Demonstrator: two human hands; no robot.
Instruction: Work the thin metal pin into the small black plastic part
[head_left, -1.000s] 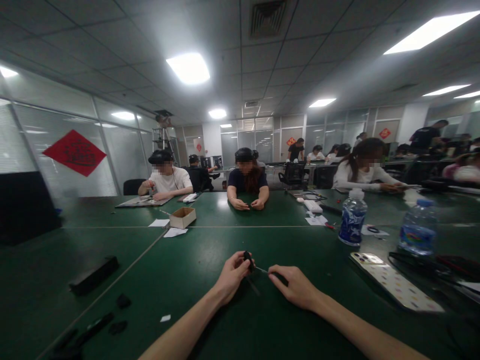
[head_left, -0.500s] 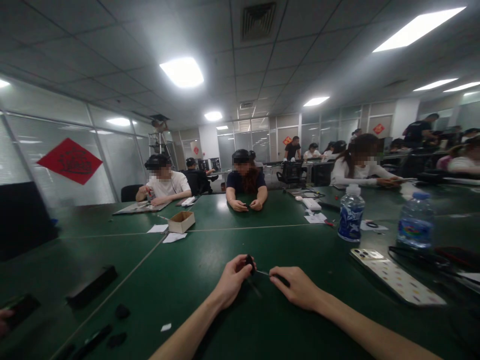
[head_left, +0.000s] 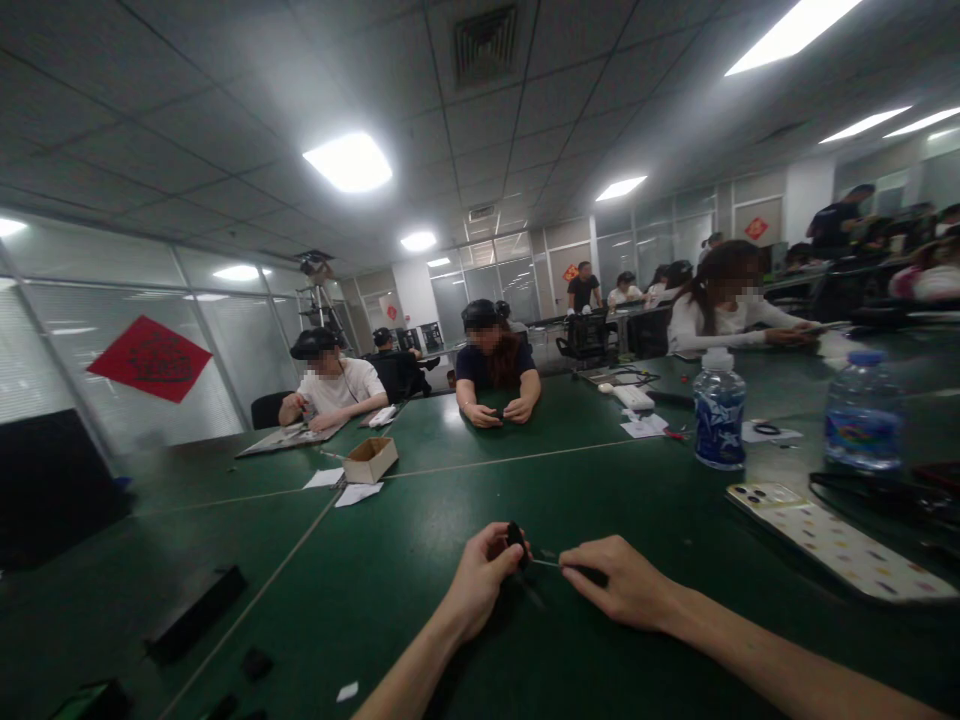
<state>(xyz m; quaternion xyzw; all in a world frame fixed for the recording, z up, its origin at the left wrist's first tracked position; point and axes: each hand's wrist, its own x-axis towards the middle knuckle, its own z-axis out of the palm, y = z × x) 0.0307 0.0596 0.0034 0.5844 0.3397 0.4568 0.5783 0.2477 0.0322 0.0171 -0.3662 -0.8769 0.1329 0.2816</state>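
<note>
Over the green table, my left hand (head_left: 484,580) pinches a small black part (head_left: 516,546) between thumb and fingers. Its exact kind is too small and dark to tell. My right hand (head_left: 626,580) is closed round the dark handle of a thin tool that looks like a screwdriver (head_left: 595,574). The tool's slim, shiny shaft points left towards the black part. Whether its tip touches the part I cannot tell.
A patterned phone (head_left: 840,545) lies to the right, with a blue-labelled bottle (head_left: 720,410) and a water bottle (head_left: 864,415) behind. A small cardboard box (head_left: 370,462) stands ahead. Black pieces (head_left: 256,663) and a long black block (head_left: 196,612) lie at left. Co-workers sit across the table.
The camera view has tilted and shifted, so both hands appear slightly farther right and lower. Their hold on the black part and the tool looks the same. Another person's hand at far left has left view.
</note>
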